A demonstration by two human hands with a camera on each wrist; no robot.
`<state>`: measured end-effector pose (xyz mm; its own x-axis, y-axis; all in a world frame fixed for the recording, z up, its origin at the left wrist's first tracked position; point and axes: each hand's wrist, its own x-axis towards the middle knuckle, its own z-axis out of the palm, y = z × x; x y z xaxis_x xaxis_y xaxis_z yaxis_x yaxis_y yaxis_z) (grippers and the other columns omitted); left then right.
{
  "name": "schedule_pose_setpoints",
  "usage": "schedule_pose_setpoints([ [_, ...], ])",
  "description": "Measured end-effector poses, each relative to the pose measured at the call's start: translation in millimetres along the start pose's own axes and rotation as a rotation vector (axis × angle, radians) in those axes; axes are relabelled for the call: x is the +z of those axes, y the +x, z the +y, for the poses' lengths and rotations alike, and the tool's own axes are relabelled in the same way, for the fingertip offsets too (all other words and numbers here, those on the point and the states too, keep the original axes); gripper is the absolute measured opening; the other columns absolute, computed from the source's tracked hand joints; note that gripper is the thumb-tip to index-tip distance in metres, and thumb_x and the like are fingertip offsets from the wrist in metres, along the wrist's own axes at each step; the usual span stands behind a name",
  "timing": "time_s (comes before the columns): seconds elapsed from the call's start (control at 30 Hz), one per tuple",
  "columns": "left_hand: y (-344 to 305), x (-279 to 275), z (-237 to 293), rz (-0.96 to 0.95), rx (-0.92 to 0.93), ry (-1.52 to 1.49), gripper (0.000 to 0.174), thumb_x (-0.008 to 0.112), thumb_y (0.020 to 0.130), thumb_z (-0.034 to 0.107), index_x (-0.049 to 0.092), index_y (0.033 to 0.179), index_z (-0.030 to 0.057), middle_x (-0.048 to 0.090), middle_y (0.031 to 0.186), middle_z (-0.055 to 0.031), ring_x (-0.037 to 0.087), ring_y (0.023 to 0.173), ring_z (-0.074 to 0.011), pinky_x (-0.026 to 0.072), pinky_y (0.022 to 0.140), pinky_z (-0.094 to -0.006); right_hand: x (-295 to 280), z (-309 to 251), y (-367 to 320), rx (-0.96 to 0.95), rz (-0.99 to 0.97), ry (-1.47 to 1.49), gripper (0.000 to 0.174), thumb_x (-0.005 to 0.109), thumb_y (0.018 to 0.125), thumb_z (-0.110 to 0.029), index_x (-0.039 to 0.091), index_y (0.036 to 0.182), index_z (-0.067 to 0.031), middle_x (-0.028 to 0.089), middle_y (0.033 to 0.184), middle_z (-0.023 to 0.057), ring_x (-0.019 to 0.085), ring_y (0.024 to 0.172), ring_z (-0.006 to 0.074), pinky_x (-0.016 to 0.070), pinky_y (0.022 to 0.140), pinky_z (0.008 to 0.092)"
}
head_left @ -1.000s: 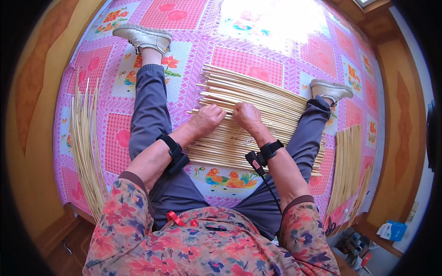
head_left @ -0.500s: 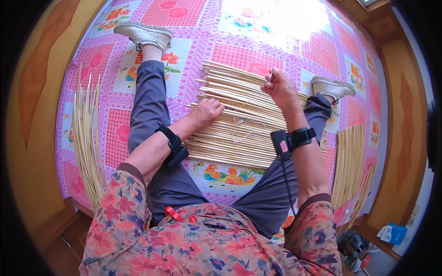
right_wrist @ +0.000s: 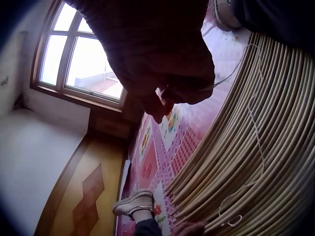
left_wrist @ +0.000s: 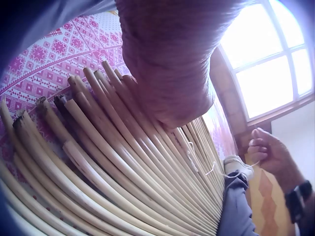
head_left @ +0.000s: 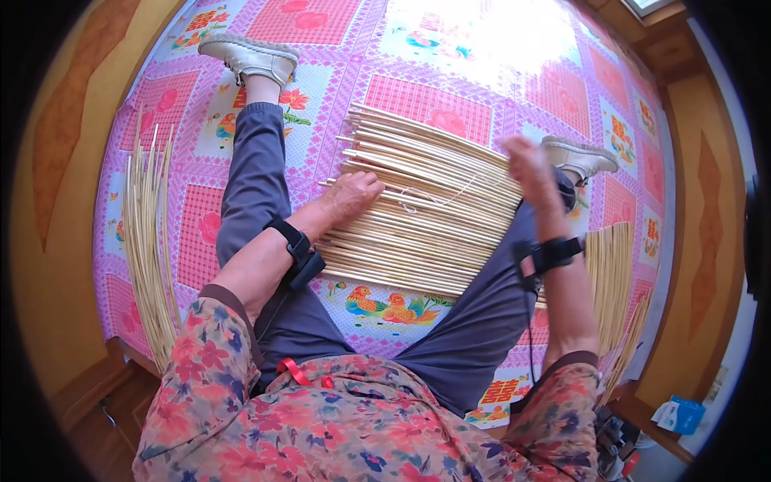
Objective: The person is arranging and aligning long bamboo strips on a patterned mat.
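A mat-like row of pale thin sticks (head_left: 418,233) lies between the person's legs. My left hand (head_left: 355,197) rests at the row's left ends, its fingers bent over a stick; in the left wrist view the hand (left_wrist: 167,64) hides its own fingertips. Raised above the row's right side, my right hand (head_left: 532,173) pinches a thin white string. That string (right_wrist: 253,115) runs from the right hand (right_wrist: 167,73) down across the sticks, and its loose curls (head_left: 409,201) lie on them.
A loose bundle of sticks (head_left: 146,241) lies at the left, another bundle (head_left: 609,273) at the right. White shoes (head_left: 255,60) and outstretched legs flank the row. A patterned pink cloth (head_left: 450,104) covers the surface; a blue packet (head_left: 683,415) stands lower right.
My right hand has left the sticks beside the left hand and moved right and up, drawing the string with it. The string's loop on the sticks has shifted and straightened. My left hand has barely moved.
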<state>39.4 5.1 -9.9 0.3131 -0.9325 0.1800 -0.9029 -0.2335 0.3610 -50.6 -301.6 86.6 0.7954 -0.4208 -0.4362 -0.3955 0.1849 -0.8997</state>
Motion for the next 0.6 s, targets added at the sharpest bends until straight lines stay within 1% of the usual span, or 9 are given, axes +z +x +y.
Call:
schedule_pose_setpoints([
  [0.03, 0.2, -0.5, -1.0, -0.006, 0.003, -0.004, 0.01, 0.049, 0.073, 0.01, 0.051, 0.082, 0.0066, 0.05, 0.074, -0.0085, 0.055, 0.074, -0.0249, 0.0457, 0.063, -0.0361, 27.7, 23.6, -3.5, 0.005, -0.078, -0.15, 0.008, 0.065, 0.073, -0.015, 0.061, 0.077, -0.0087, 0.045, 0.056, -0.0062, 0.038, 0.043, 0.0027, 0.0284, 0.037, 0.0196],
  [0.07, -0.6, 0.5, -1.3, -0.003, 0.001, -0.003, 0.01, 0.049, 0.073, 0.01, 0.051, 0.082, 0.0066, 0.05, 0.074, -0.0085, 0.055, 0.074, -0.0249, 0.0457, 0.063, -0.0361, 50.7, 49.3, -5.3, -0.326, -0.152, -0.473, 0.01, 0.065, 0.071, -0.014, 0.061, 0.078, -0.0069, 0.051, 0.056, 0.0005, 0.052, 0.053, 0.0126, 0.0413, 0.048, 0.0265],
  [0.13, -0.7, 3.7, -3.2, 0.022, 0.007, -0.005, 0.01, 0.049, 0.072, 0.01, 0.051, 0.082, 0.0068, 0.05, 0.074, -0.0081, 0.055, 0.074, -0.0248, 0.0455, 0.063, -0.036, 87.9, 60.7, -20.2, -0.335, -0.111, -0.912, 0.012, 0.062, 0.071, -0.011, 0.062, 0.082, -0.0085, 0.058, 0.068, 0.009, 0.058, 0.07, 0.025, 0.0461, 0.066, 0.0345],
  [0.2, -0.9, 1.5, -2.8, 0.027, 0.005, -0.013, 0.011, 0.049, 0.073, 0.01, 0.05, 0.082, 0.0069, 0.051, 0.075, -0.0079, 0.055, 0.074, -0.0244, 0.0453, 0.064, -0.0351, 99.3, 75.5, -16.4, -0.5, -0.126, -1.009, 0.013, 0.059, 0.072, -0.01, 0.062, 0.084, -0.0128, 0.058, 0.078, 0.0125, 0.057, 0.075, 0.0297, 0.0459, 0.071, 0.0386],
  [0.23, -1.2, 1.8, -3.6, 0.001, 0.004, -0.013, 0.011, 0.049, 0.076, 0.013, 0.05, 0.084, 0.0069, 0.05, 0.076, -0.008, 0.054, 0.075, -0.0248, 0.0444, 0.065, -0.0358, 100.7, 87.9, -8.1, -0.476, -0.167, -1.023, 0.013, 0.058, 0.073, -0.012, 0.062, 0.085, -0.013, 0.058, 0.083, 0.0119, 0.057, 0.08, 0.0301, 0.0459, 0.072, 0.04],
  [0.27, -1.4, 1.6, -4.2, -0.026, 0.003, -0.013, 0.012, 0.048, 0.079, 0.016, 0.05, 0.086, 0.0069, 0.05, 0.077, -0.0081, 0.053, 0.076, -0.0252, 0.0435, 0.066, -0.0366, 102.4, 89.8, -8.5, -0.474, -0.173, -1.024, 0.013, 0.058, 0.073, -0.012, 0.062, 0.085, -0.013, 0.058, 0.083, 0.0119, 0.057, 0.08, 0.0301, 0.0459, 0.072, 0.04],
  [0.4, -1.1, -0.2, -2.9, -0.006, 0.008, -0.012, 0.011, 0.049, 0.079, 0.016, 0.049, 0.085, 0.0069, 0.049, 0.076, -0.0078, 0.053, 0.075, -0.0246, 0.0433, 0.065, -0.036, 107.9, 88.7, -12.3, -0.513, -0.258, -1.194, 0.012, 0.056, 0.075, -0.018, 0.063, 0.084, -0.0121, 0.057, 0.081, 0.0112, 0.058, 0.08, 0.0294, 0.0458, 0.07, 0.04],
  [0.47, -0.2, -0.8, -1.6, 0.017, 0.025, 0.031, 0.011, 0.048, 0.073, 0.012, 0.051, 0.082, 0.0066, 0.051, 0.075, -0.0071, 0.055, 0.074, -0.0225, 0.045, 0.065, -0.0335, 108.9, 89.2, -11.4, -0.537, -0.234, -1.242, 0.01, 0.055, 0.076, -0.018, 0.061, 0.079, -0.01, 0.056, 0.079, 0.0108, 0.058, 0.078, 0.0292, 0.0457, 0.069, 0.0401],
  [0.6, -0.8, -1.7, -0.4, 0.042, 0.006, -0.006, 0.011, 0.048, 0.073, 0.011, 0.05, 0.082, 0.0066, 0.051, 0.075, -0.007, 0.055, 0.074, -0.023, 0.045, 0.065, -0.0336, 109.3, 89.8, -9.8, -0.653, -0.197, -1.294, 0.011, 0.057, 0.077, -0.02, 0.058, 0.078, -0.0094, 0.054, 0.076, 0.009, 0.056, 0.073, 0.0286, 0.0455, 0.063, 0.0395],
])
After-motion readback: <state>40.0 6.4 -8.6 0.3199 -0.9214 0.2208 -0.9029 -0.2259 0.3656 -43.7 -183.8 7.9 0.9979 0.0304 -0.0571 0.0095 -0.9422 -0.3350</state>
